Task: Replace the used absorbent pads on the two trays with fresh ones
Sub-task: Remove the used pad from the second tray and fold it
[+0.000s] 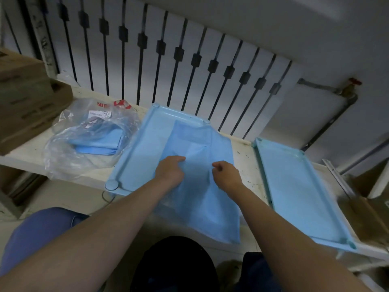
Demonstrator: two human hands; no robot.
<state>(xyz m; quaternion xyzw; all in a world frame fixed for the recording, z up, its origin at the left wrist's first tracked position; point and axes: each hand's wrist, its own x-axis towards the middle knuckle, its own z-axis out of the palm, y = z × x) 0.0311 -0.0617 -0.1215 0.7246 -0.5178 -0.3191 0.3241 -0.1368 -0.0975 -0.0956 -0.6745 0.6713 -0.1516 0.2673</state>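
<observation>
left fingers: curled down into the pad [200,199], thumb stretched flat along its top, gripping a layer of the sheet.
right fingers: bunched tight, pinching a raised fold of the same pad just beside my left hand [169,171].
right hand [226,175]: knuckles up, close to the left one, the two apart by a narrow strip of blue.
pad: thin blue sheet, partly unfolded and creased, lying slantwise over the left tray [130,148]; its far end reaches the tray's back rim, its near end hangs off the front edge toward my lap.
left tray: pale blue, long and shallow, round knobs at the corners, its left half bare.
right tray [294,186]: same kind, well apart to my right on the shelf [245,157]; i cannot tell whether a pad lies in it.
bag [69,148]: clear crumpled plastic left of the left tray, with folded blue spare pads [96,144] inside and a white label on top.
boxes [25,98]: brown cardboard, stacked at the far left.
radiator [168,60]: white with dark slots, along the wall behind the shelf.
pipe [345,102]: grey, with a red valve, at the radiator's right.
</observation>
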